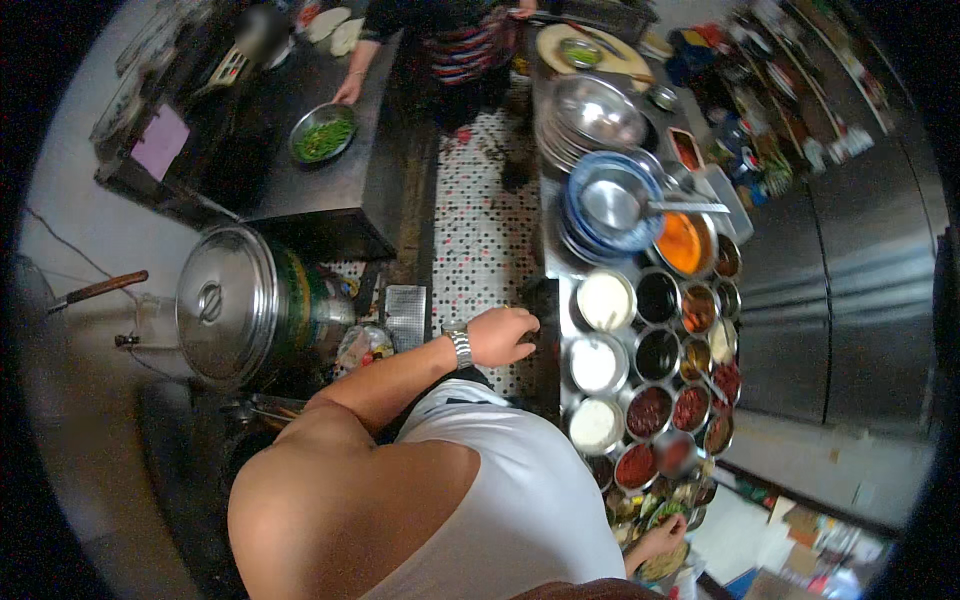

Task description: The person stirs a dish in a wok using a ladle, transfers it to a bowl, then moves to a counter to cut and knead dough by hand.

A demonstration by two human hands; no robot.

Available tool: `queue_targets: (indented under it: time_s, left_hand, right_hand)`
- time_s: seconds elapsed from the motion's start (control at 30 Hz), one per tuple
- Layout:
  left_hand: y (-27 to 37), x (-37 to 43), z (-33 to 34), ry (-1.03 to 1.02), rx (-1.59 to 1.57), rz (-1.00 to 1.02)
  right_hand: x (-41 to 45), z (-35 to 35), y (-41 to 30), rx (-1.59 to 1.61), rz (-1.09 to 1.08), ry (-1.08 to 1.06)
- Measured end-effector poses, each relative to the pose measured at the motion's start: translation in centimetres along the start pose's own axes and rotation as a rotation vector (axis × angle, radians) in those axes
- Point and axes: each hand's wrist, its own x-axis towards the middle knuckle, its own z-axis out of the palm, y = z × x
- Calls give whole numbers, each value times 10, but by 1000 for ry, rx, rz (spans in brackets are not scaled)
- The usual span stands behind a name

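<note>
My left hand (501,337), with a metal-banded watch on its wrist, hangs over the walkway. Its fingers are loosely curled and apart, holding nothing visible. At the lower right, my right hand (661,538) is bent down over a bowl of chopped greens (666,513) among the seasoning containers; whether its fingertips hold anything is unclear. Metal pots of white powder or granules (598,364), dark liquid (657,354) and red chili paste (637,465) stand in rows between the hands. An orange-filled pot (681,244) is beside a stack of blue-rimmed bowls (592,169) with a metal ladle on top.
A co-worker's hand (349,88) touches a metal bowl of green vegetables (324,139) on the steel counter (307,187). A large lidded steel pot (225,304) stands at left. Stacked steel bowls (592,112) and a round cutting board (551,45) occupy the upper right counter.
</note>
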Motion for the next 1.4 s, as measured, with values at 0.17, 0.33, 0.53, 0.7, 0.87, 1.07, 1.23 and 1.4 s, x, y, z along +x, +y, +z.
queue_targets:
  time_s: [0.17,0.33,0.53,0.7,0.87,1.07,1.23,1.4]
  left_hand:
    - [-113,-29,-113,242,-10,-166]
    - [-186,-64,-179,455,-57,-293]
    - [-229,-93,-229,491,-72,-531]
    - [-272,-76,-267,620,61,-517]
    - [-315,-42,-323,730,33,-740]
    - [-395,-19,-382,779,-191,-938]
    - [-548,-47,-367,1141,-690,-854]
    - [-702,-78,-366,1548,-1794,-708]
  right_hand:
    - [4,181,-200,83,-200,-354]
    - [-23,314,-358,154,-449,-540]
    - [-31,443,-454,297,-584,-772]
    - [-40,555,-526,362,-413,-926]
    - [-41,643,-609,399,-401,-1062]
    - [-48,724,-705,438,-422,-1217]
    - [-84,769,-756,316,-514,-1240]
    - [-137,809,-775,314,-554,-1247]
